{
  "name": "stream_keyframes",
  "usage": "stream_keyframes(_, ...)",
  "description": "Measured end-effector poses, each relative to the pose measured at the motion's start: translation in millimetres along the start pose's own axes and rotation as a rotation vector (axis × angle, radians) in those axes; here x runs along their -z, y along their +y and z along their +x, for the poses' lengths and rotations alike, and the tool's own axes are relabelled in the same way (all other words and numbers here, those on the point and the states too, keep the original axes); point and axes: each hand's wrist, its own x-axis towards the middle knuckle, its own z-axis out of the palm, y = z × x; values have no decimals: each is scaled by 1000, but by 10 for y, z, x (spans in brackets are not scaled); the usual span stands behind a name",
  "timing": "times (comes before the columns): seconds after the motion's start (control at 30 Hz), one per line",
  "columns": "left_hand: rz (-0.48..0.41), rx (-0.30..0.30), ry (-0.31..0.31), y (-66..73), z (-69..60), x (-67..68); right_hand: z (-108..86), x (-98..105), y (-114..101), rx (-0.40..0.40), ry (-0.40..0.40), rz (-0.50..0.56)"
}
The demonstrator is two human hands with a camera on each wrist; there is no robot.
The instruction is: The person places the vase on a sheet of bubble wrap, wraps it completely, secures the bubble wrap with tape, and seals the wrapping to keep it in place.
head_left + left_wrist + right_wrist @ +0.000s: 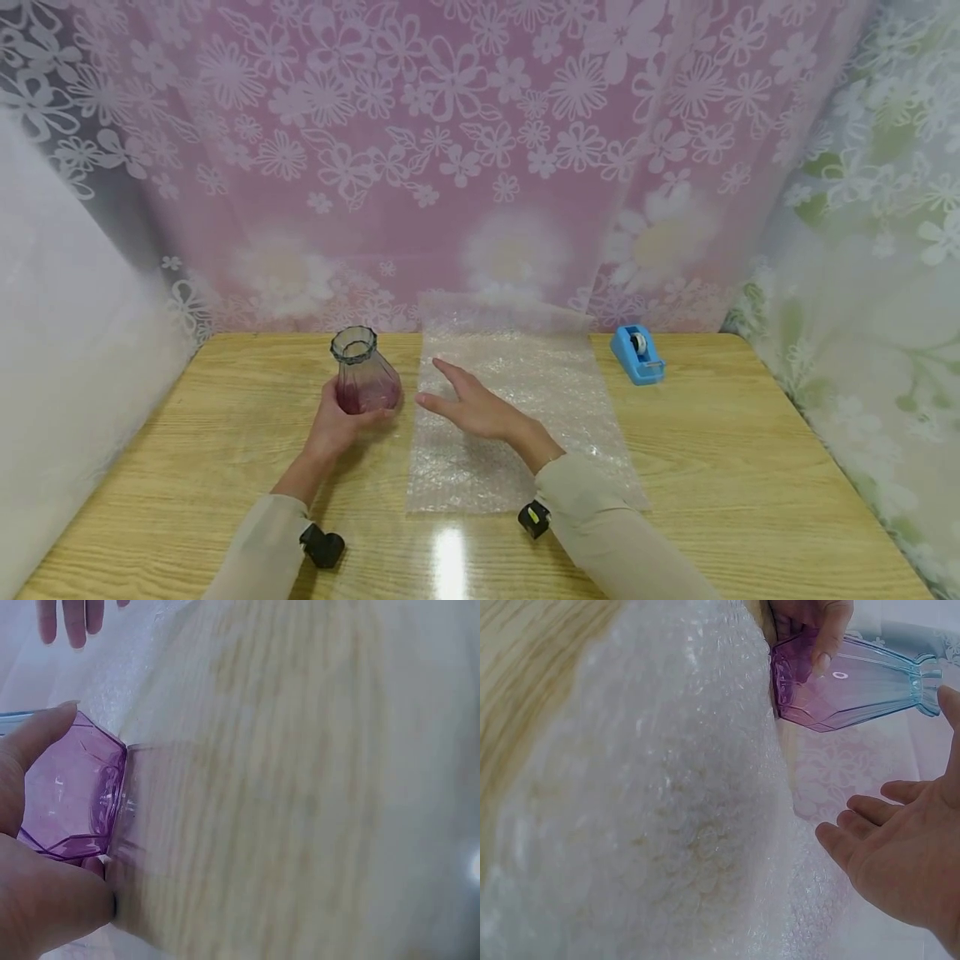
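Note:
A glass vase [367, 379], purple at its base and bluish at its scalloped rim, is on the left of the table. My left hand [336, 425] grips it low down, with the thumb across the near side. In the left wrist view the purple base [71, 787] shows between thumb and fingers, close to the wood. My right hand [472, 406] hovers over a sheet of bubble wrap [517, 467], fingers extended and apart, holding nothing. The right wrist view shows this hand [907, 862] beside the vase [855, 682], its palm turned toward it.
A blue tape dispenser [637, 357] stands at the back right of the wooden table [720, 483]. Flowered curtains [480, 167] hang behind the table and at both sides. The bubble wrap reaches up against the back curtain.

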Motion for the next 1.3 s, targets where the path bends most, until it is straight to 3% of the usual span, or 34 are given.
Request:
stream_keyframes(0.4, 94, -15, -7, -1, -6, -31, 15, -6, 2, 10, -1, 24)
stream_keyframes(0.73, 47, -21, 1, -30, -17, -48, 2, 7, 24, -1, -11, 37)
stream_keyframes(1.3, 58, -28, 35, -18, -17, -64, 16, -20, 21, 21, -23, 94)
